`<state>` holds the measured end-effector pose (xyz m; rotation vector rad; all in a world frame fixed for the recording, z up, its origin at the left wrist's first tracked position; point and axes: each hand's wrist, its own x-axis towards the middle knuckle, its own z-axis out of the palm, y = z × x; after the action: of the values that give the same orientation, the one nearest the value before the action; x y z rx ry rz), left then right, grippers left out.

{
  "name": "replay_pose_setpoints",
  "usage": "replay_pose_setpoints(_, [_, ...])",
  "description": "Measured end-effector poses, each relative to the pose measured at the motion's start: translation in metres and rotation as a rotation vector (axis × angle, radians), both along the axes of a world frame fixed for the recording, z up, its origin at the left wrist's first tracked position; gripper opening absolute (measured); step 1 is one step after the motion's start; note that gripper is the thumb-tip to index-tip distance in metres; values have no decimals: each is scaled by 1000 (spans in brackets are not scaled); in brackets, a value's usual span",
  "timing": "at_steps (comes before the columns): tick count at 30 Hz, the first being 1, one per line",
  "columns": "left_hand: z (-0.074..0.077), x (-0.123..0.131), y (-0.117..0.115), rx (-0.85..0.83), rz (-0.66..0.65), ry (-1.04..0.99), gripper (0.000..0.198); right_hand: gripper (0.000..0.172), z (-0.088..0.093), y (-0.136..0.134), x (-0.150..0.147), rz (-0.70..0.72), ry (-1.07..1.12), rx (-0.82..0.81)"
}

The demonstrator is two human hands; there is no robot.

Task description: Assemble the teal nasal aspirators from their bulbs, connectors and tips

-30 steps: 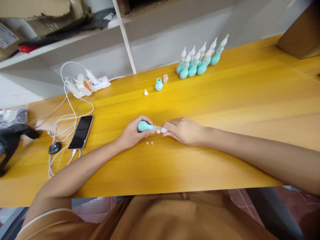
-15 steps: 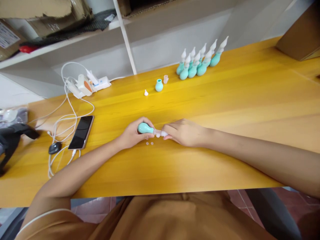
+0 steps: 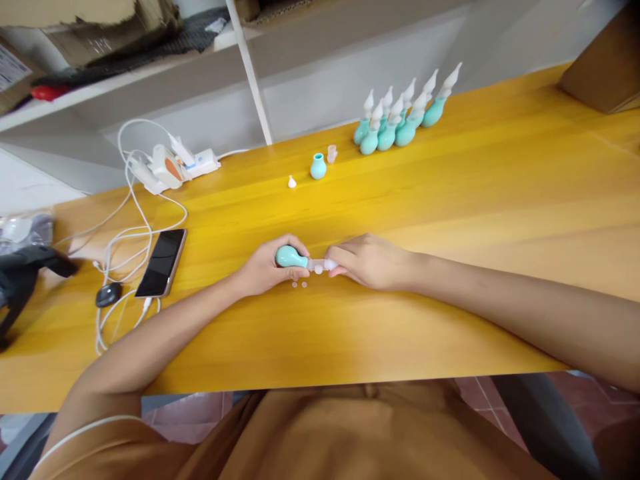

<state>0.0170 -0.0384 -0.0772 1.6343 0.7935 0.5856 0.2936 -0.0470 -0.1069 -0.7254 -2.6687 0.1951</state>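
My left hand (image 3: pixel 267 268) is closed around a teal bulb (image 3: pixel 291 257), which lies sideways with its neck to the right. A clear connector (image 3: pixel 316 265) joins the neck. My right hand (image 3: pixel 367 262) pinches a white tip (image 3: pixel 330 265) at the connector's right end; its fingers partly hide the tip. Two small clear discs (image 3: pixel 299 285) lie on the table just below my left fingertips. Farther back stand an open teal bulb (image 3: pixel 318 167) and a clear connector piece (image 3: pixel 332 154), with a small white tip (image 3: pixel 292 181) to their left.
Several teal bulbs with white tips (image 3: pixel 387 135) stand in a group at the table's back edge. On the left are a phone (image 3: pixel 161 263), a black mouse-like object (image 3: pixel 109 295), white cables and a power strip (image 3: pixel 203 165). A cardboard box (image 3: pixel 603 67) sits at the back right.
The view has shifted slightly. Both hands keep nearly the same pose around the bulb and tip; nothing has been let go.
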Motion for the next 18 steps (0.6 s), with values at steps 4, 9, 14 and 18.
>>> replay_pose_setpoints(4, [0,2,-6,3,-46,4,46,67,0,1,1,27,7,-39])
replay_pose_setpoints(9, [-3,4,-10,7,89,-69,52,66,2,-1,0,-41,6,-3])
replay_pose_setpoints(14, [-4,4,-6,193,185,-22,51,72,2,-5,-4,-134,-45,27])
replay_pose_setpoints(18, [-4,3,-4,235,209,-22,53,70,4,-7,-6,-224,-81,-40])
